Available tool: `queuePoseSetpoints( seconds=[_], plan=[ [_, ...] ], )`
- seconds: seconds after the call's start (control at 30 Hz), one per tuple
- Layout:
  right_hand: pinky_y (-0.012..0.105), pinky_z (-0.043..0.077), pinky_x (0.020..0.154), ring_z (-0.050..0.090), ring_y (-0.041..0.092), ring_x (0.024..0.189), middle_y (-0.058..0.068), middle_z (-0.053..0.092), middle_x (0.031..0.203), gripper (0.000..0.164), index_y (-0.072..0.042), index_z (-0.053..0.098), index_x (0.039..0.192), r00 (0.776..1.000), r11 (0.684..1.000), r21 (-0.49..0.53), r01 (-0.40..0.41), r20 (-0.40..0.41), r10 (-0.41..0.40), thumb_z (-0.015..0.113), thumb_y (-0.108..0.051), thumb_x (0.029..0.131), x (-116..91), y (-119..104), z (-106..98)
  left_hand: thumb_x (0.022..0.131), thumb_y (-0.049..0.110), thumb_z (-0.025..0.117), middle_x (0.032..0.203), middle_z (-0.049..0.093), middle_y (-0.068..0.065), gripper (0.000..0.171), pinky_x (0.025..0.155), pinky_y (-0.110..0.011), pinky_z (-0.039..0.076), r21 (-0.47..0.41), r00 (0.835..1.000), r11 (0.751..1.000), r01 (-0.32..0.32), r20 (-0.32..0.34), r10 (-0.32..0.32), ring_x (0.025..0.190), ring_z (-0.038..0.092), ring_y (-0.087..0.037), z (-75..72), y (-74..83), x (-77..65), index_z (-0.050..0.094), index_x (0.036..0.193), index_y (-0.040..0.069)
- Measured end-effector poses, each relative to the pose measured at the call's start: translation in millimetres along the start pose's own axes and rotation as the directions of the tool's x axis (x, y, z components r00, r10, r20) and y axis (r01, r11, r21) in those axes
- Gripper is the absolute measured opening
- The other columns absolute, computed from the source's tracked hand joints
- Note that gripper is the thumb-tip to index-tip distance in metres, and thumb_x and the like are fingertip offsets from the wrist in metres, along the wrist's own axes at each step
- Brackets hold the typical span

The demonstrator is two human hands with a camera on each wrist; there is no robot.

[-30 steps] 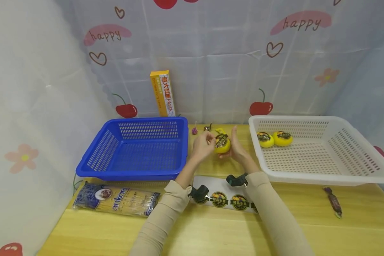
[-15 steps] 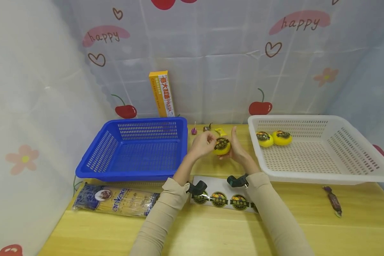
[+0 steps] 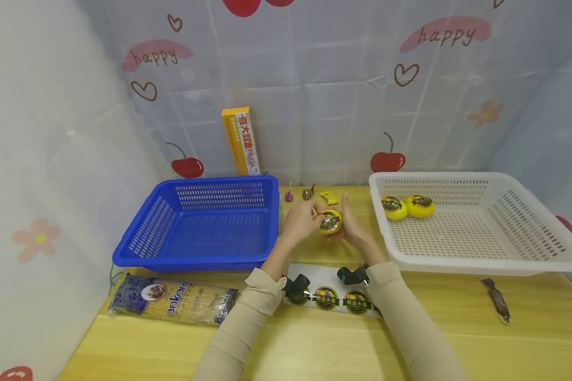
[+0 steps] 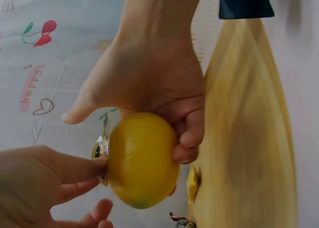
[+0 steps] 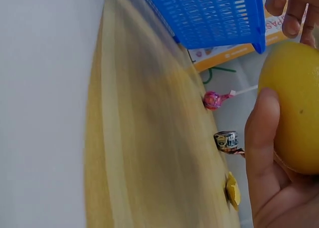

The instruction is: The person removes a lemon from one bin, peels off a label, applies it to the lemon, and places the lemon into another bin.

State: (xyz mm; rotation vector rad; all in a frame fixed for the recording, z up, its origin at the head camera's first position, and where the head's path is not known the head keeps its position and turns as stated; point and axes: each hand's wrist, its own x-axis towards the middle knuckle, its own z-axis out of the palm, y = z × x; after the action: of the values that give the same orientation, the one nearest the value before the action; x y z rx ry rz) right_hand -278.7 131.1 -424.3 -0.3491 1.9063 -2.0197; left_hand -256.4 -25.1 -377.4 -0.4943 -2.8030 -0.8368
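A yellow lemon sits in my right hand, its fingers curled around the far side and underside. The thumb of that hand stands up away from the fruit. On the lemon's upper face lies a round black-and-gold sticker, glossy under the light. My left hand is at its left edge, with one straight digit pressing the sticker in the left wrist view. Other left fingers hang loosely apart above the lemon in the right wrist view. A sheet of matching stickers lies on the table beneath the wrists.
A blue basket stands left, a white basket with two stickered lemons right. Behind my hands lie a lollipop, a dark-wrapped sweet and a yellow-wrapped sweet. Spaghetti, pasta box, brown-wrapped candy.
The raised sticker has come down flat on the lemon. Lemon and hands have moved slightly nearer to me, showing more of the yellow-wrapped sweet. A left digit has shifted onto the sticker's edge.
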Motion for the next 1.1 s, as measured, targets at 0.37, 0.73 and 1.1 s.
queuePoseSetpoints(
  seconds=[0.37,0.73,1.1],
  plan=[
    [0.027,0.044,0.047,0.05,0.014,0.052,0.001,0.056,0.071,0.066,-0.002,0.049,0.102,0.984,0.998,0.021,0.067,-0.167,-0.063,0.02,-0.061,0.095,-6.4,-5.6,13.1,0.098,0.049,0.037,0.098,0.066,-0.015,0.057,0.072,-0.038,0.051,-0.043,0.977,0.985,0.166,-0.129,-0.17,0.089,0.063,-0.03,27.6,-2.3,-17.6,0.061,0.112,0.0],
    [0.022,0.033,0.045,0.042,0.012,0.052,0.008,0.05,0.075,0.041,0.003,0.04,0.11,0.97,0.974,-0.003,0.228,-0.092,-0.227,0.034,-0.036,0.1,-15.4,-16.7,25.5,0.1,0.044,0.026,0.073,0.058,-0.01,0.051,0.057,-0.036,0.047,-0.155,0.957,0.976,0.154,-0.223,-0.186,0.07,0.06,-0.027,34.6,-7.7,-19.7,0.057,0.089,0.005],
    [0.02,0.038,0.046,0.05,0.011,0.056,0.011,0.051,0.09,0.053,0.002,0.028,0.131,0.939,0.978,-0.092,0.188,-0.275,-0.207,0.045,-0.035,0.097,-18.4,-17.8,35.5,0.1,0.04,0.028,0.066,0.054,-0.007,0.05,0.052,-0.033,0.043,-0.184,0.959,0.974,0.134,-0.223,-0.174,0.06,0.054,-0.021,33.4,-6.4,-20.6,0.059,0.097,0.002]
  ],
)
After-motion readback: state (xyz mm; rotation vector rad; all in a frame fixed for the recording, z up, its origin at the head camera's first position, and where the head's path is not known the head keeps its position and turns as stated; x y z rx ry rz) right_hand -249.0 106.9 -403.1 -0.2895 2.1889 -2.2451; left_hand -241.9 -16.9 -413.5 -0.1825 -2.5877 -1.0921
